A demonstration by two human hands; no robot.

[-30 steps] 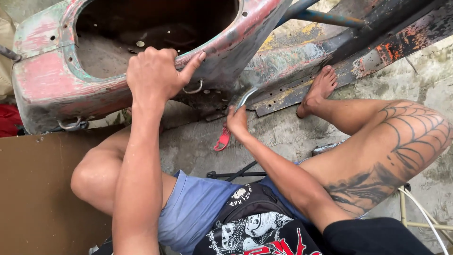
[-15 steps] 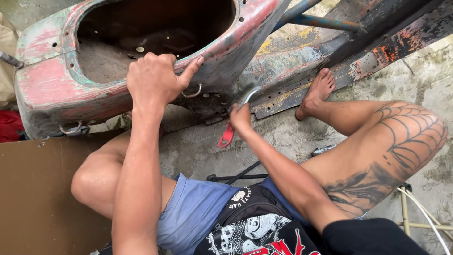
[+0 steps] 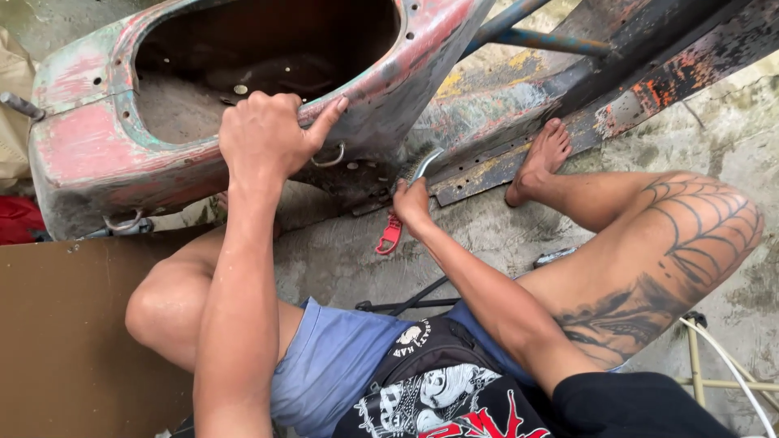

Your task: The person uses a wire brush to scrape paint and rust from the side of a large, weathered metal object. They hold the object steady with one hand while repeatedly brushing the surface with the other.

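My left hand [image 3: 264, 134] grips the rim of an old scooter body shell [image 3: 105, 154] with worn red and green paint, thumb stretched along the edge. My right hand [image 3: 411, 203] is shut on a wire brush with a red handle [image 3: 389, 235] and a metal neck [image 3: 426, 162]. The brush head is pressed against the dark underside of the shell, close to a rusty frame rail [image 3: 568, 122]. I sit on the ground with my bare right foot [image 3: 540, 158] against that rail.
A brown board [image 3: 65, 341] lies at the left on the concrete floor [image 3: 349, 259]. A red cloth [image 3: 16, 219] shows at the left edge. A thin black rod [image 3: 406, 304] lies between my legs. A yellowish metal stand with a white cable [image 3: 714, 365] sits at the lower right.
My right hand with the brush has shifted slightly along the shell's underside. My left hand keeps its hold on the rim.
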